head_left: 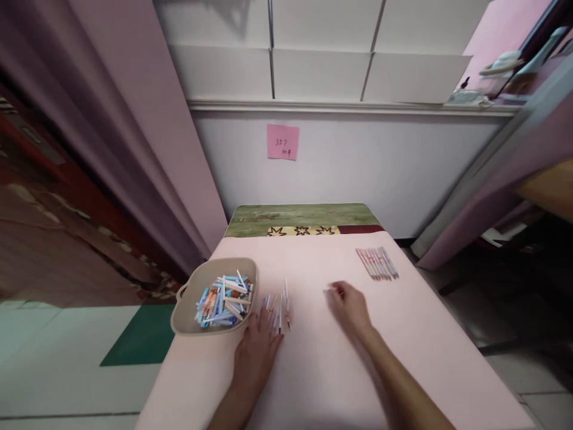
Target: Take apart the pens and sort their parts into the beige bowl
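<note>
My left hand (256,346) rests flat on the pink table cover (313,370), fingers stretched out and touching a small group of thin pens (280,310). These pens lie side by side, slightly fanned, just right of a beige basket (183,310) full of pens, mostly blue, white and tan. Over the middle of the table is my right hand (351,304), its fingers curled together and blurred at the tips. Whatever they hold, if anything, cannot be made out. Farther right, a neat row of pens (377,263) lies parallel on the cover.
A green wooden-patterned strip (308,212) shows at the table's far end, against a white wall (340,161) bearing a pink note (283,142). A purple curtain (134,119) hangs at the left. Dark furniture stands at the right.
</note>
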Demonstrator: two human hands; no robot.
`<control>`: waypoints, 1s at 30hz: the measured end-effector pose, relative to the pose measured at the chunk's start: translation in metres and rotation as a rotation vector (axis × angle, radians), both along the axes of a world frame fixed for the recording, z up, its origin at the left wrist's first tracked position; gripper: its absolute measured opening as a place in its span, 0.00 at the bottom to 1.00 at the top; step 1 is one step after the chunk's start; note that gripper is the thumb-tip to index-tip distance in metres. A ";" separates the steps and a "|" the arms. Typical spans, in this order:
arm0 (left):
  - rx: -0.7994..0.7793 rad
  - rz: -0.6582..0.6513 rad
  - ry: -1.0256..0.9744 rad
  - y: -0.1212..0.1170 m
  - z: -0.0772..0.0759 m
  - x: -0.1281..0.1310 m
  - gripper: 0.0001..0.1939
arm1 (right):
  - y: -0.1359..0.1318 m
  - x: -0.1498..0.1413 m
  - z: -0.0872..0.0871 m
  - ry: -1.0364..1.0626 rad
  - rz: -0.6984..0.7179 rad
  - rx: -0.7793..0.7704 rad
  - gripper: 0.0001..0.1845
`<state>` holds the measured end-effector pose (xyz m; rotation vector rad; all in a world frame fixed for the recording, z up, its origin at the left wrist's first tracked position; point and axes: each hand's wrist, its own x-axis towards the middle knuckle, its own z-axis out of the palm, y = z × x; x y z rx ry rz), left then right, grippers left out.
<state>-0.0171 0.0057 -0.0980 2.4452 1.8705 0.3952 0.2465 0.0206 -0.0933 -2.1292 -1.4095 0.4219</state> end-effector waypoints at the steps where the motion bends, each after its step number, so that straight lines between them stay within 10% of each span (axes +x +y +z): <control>1: 0.002 -0.003 0.001 -0.002 0.001 -0.001 0.25 | 0.005 0.024 0.006 -0.061 -0.087 -0.035 0.15; 7: 0.011 -0.024 0.015 -0.011 0.007 0.001 0.23 | 0.037 0.109 0.018 -0.218 -0.300 -0.207 0.17; 17: -0.256 -0.071 -0.674 -0.003 0.034 0.008 0.12 | 0.030 0.071 0.041 -0.102 -0.223 -0.210 0.12; 24: -0.881 0.038 -1.637 0.018 0.044 0.048 0.18 | -0.040 -0.066 0.039 1.235 0.226 -0.045 0.17; 30: -0.976 0.102 -1.886 0.016 0.051 0.040 0.12 | -0.052 -0.095 0.044 1.799 0.219 -0.201 0.17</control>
